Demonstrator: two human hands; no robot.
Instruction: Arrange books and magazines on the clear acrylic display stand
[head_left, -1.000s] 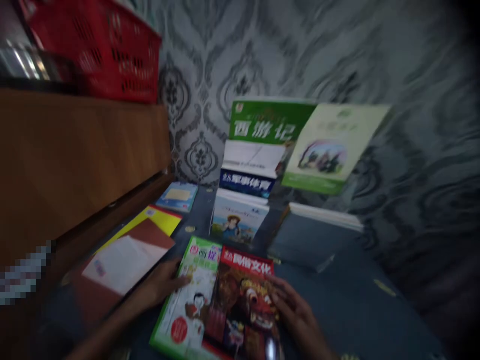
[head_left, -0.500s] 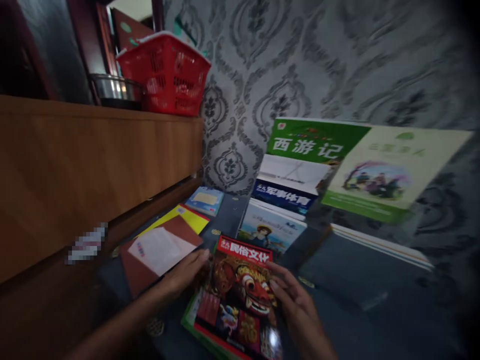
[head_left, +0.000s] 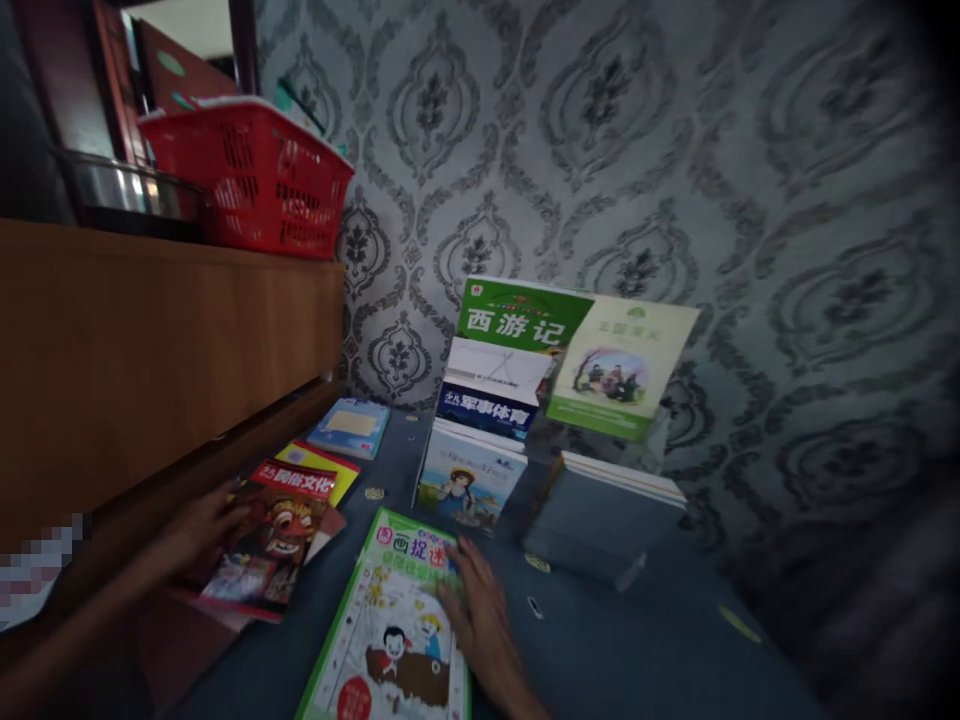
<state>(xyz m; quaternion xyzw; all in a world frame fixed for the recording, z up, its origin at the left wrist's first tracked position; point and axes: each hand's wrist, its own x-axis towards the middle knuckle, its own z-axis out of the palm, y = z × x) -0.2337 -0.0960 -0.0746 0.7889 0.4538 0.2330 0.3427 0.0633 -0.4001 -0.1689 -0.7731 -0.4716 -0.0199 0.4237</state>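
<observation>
A red book with a mask on its cover [head_left: 281, 540] is at the left, above a brown book [head_left: 187, 650] and a yellow one [head_left: 341, 475]. My left hand [head_left: 206, 530] grips its left edge, fingertips on the cover and the thumb hidden. In front of me lies a green-bordered children's book with cartoon figures [head_left: 394, 630]. Resting along its upper right edge, my right hand [head_left: 480, 610] has its fingers stretched out on the cover. Whether the red book touches those under it I cannot tell.
Behind stand several books in tiers, including a green one [head_left: 510, 325], a cream one [head_left: 611, 370] and one with a hat-wearing figure [head_left: 469, 480]. A dark block-like stand [head_left: 600, 525] is right. A blue book [head_left: 349, 428] lies by the wooden cabinet [head_left: 172, 330], which bears a red basket [head_left: 255, 185].
My left hand has carried the red mask book leftward off the pile, over the brown and yellow books. The green-bordered book is now uncovered, with my right hand on it. The view has shifted right.
</observation>
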